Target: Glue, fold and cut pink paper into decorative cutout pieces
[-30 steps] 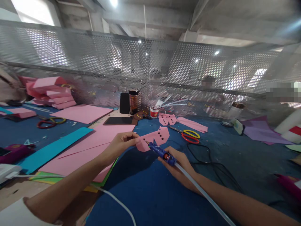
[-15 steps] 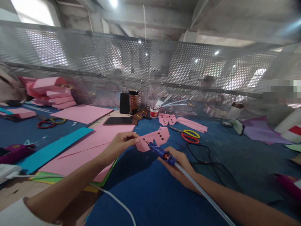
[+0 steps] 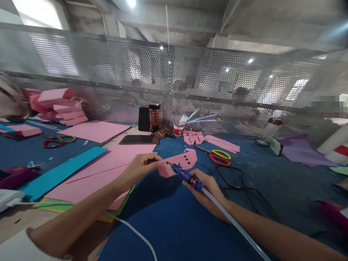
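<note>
"Pinching the left end of a notched pink paper piece (image 3: 176,158), a left hand (image 3: 143,165) steadies it at the center of the frame, seen in the head view."

"And its fingers?"

"Thumb and forefinger press on the paper; the others are curled, partly hidden."

"What does the right hand (image 3: 208,184) hold?"

"A blue glue gun (image 3: 187,176), just right of center, its fingers closed around the rear of the body. How the hidden ones sit, one cannot tell. A clear glue stick (image 3: 233,221) trails from the back toward the bottom edge."

"Does the nozzle meet the paper?"

"It points at a small dark square near the left end; contact is too fine to tell. More dark squares mark the right half."

"What lies around them?"

"Just above, a similar pink piece (image 3: 193,138) rests on the blue tabletop (image 3: 163,224), near pink strips (image 3: 223,144) and scissors (image 3: 213,152) with yellow and red handles. A red-and-white cup (image 3: 178,129) stands behind. At left of the frame, a bright blue strip (image 3: 65,172) lies across a large pink sheet (image 3: 95,179)."
</note>
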Available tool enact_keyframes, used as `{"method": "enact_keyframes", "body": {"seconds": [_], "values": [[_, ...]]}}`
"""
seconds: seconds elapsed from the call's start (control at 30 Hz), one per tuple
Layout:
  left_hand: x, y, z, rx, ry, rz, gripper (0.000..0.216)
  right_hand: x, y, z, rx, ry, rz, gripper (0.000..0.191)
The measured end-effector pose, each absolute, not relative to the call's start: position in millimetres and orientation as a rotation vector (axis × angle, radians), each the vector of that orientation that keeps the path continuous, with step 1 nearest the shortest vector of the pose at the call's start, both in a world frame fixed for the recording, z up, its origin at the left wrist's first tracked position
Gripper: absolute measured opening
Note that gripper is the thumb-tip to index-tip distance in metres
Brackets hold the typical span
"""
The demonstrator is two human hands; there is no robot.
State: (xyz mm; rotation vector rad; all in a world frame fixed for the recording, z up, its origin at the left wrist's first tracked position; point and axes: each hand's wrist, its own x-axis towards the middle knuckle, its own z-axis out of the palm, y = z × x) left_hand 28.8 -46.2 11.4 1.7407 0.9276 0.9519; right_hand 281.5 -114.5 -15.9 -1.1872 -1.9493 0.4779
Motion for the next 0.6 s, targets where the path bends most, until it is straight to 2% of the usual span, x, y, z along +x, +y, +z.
{"method": "enact_keyframes", "body": {"seconds": [0.6], "values": [[27.8, -46.9, 12.6, 1.74, 0.942, 0.96, 0.028, 282.3, -115.1, -18.2, -1.198, -1.94, 0.488, 0.016]]}}
